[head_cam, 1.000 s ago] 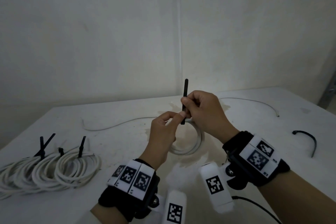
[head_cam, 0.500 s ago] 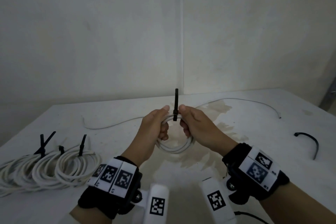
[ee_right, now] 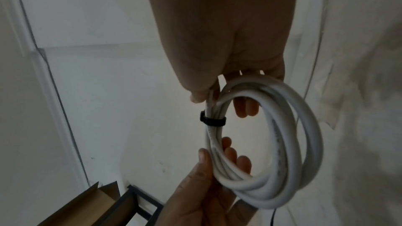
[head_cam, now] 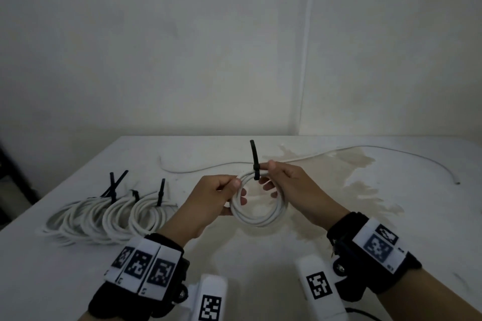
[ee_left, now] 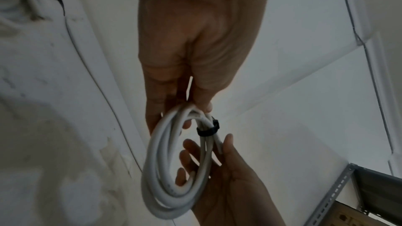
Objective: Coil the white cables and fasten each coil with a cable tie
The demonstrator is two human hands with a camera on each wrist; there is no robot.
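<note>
white cable coil [head_cam: 257,203], a round bundle of several loops, is held up just above the pale stained table [head_cam: 339,216] between both hands. left hand [head_cam: 216,198] pinches its left side, thumb over fingers; right hand [head_cam: 289,185] grips the top beside the black plastic cable tie [head_cam: 256,164], whose band looks snug round the loops, tail upright. fastening seems done. next move likely calls for laying it by the tied white coils [head_cam: 109,212] at left, then fetching the loose white cable [head_cam: 365,150].
</note>
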